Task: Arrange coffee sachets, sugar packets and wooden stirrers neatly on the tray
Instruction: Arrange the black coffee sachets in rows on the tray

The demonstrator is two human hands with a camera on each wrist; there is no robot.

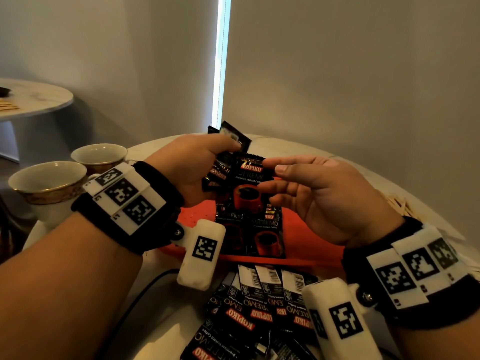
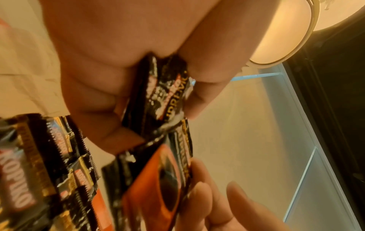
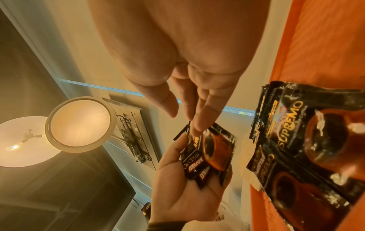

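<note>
Nearest, loose coffee sachets (image 1: 262,307) lie heaped on the counter (image 1: 161,320), while the left hand (image 1: 192,167) keeps a closed grip on a fanned bunch of sachets (image 1: 220,172), likely feeding the slack-fingered, empty right hand (image 1: 324,196), above the orange tray (image 1: 311,253) holding sachet rows (image 1: 249,229).
</note>
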